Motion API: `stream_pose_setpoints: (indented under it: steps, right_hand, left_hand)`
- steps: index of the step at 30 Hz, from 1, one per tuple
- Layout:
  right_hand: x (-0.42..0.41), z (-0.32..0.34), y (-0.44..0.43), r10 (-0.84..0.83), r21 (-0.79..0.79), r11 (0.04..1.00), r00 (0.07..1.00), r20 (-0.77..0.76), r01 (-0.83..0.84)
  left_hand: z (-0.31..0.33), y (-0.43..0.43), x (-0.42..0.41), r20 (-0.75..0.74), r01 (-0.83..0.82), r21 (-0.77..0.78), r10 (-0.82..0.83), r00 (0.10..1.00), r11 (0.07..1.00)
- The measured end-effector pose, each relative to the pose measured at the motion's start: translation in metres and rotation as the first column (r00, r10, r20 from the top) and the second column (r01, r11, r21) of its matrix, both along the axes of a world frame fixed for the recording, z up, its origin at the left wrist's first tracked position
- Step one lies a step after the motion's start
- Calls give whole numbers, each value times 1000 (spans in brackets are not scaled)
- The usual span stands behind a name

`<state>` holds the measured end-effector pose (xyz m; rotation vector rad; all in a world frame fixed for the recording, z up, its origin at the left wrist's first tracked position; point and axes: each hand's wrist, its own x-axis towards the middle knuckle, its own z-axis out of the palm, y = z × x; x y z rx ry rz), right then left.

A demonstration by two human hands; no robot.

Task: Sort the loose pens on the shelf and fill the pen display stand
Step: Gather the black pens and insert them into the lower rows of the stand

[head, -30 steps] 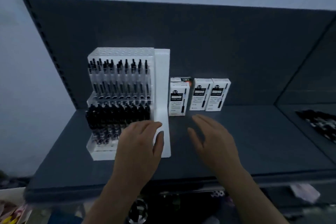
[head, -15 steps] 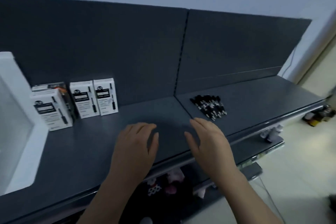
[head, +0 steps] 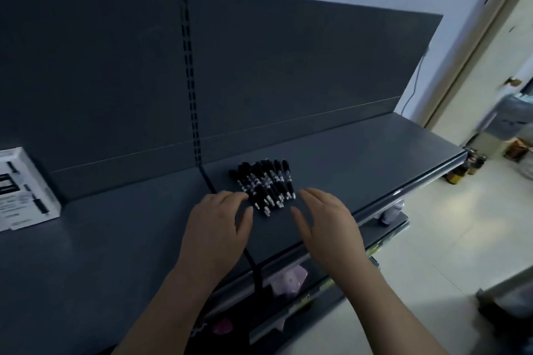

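- Dark grey shelf [head: 360, 158] runs left to right, with a seam [head: 206, 179] splitting it into two sections.
- Black pens [head: 264, 184] lie bunched side by side on the right section, just beside that seam.
- White printed box [head: 20, 190] stands far left, cut off by the frame edge.

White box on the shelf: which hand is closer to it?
Left. The left hand is right of the white box; the right hand is even farther right, past the pens.

Pens [head: 264, 186] lie on the shelf [head: 115, 239], box [head: 23, 190] far left.
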<state>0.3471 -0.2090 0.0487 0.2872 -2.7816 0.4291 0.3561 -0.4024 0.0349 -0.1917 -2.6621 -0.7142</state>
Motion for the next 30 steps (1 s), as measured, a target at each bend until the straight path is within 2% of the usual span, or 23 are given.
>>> stream_pose_setpoints:
  steps: [6,11,14,18,24,30]
  right_hand:
    - [-77,0,27,35,43,998,995,95,-39]
    - [-127,-8,39,76,-2,997,982,175,-77]
    - [-156,-18,40,126,-29,992,964,232,-123]
    - [-194,-37,40,185,-30,982,920,345,-186]
    - [-227,-59,40,315,-27,944,874,371,-328]
    - [-249,-66,39,429,-132,902,813,395,-412]
  left_hand:
    - [-5,27,-76,77,-36,-15,37,996,999]
    - [-8,40,-114,174,-125,-74,136,975,989]
    - [-18,45,-130,303,-230,-76,242,922,970]
    - [-33,59,-144,447,-390,-96,390,805,916]
    - [-37,81,-158,472,-536,-62,498,728,842]
    - [-41,94,-167,497,-659,31,560,662,752]
